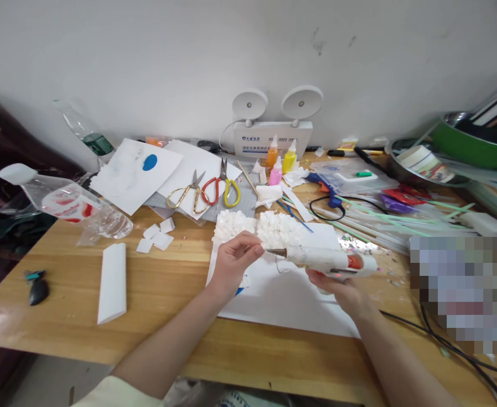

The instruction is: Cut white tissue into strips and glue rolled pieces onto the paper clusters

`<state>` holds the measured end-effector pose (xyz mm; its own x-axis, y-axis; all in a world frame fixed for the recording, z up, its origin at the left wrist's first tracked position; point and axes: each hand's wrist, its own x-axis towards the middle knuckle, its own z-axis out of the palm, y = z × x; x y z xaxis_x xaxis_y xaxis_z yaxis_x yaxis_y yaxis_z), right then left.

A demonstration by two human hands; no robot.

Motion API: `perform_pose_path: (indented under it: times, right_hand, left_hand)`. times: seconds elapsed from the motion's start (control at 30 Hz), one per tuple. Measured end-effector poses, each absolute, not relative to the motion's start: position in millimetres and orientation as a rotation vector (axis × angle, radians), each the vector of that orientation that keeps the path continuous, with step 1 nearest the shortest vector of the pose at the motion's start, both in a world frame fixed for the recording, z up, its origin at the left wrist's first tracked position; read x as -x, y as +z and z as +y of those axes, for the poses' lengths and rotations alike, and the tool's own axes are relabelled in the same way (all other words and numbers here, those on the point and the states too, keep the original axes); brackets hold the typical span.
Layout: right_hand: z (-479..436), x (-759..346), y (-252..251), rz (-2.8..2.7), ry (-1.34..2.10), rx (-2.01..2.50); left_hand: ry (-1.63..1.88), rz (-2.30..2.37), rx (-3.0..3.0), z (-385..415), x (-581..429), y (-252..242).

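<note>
My right hand (337, 288) is wrapped round a white hot glue gun (316, 257), whose metal nozzle points left. Close to the nozzle tip, my left hand (238, 257) has thumb and fingers pinched together; whatever they hold is too small to make out. Below both hands lies a white paper sheet (282, 308). Clusters of crumpled white paper pieces (280, 226) cover its far part, and a bit of blue (239, 291) shows beside my left wrist.
Gold-handled scissors (195, 189) and red-and-yellow-handled scissors (222, 183) lie behind the sheet. Small paint bottles (275, 171) stand near an emergency lamp (274, 135). Left are a tilted water bottle (68, 203), paper squares (159, 234) and folded paper (113, 282). Black cables (443, 339) run at right.
</note>
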<state>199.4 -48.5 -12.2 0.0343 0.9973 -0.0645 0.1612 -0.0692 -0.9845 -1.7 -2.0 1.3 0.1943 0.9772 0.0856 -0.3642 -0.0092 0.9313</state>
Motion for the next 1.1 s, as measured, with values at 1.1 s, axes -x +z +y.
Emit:
perform_pose_path:
  times: [1.1]
  right_hand:
    - [-22.1,-217.1,-13.3,-1.226,0.751,1.619]
  left_hand:
    - [1.265,0.757,-1.111,1.3,5.6,3.4]
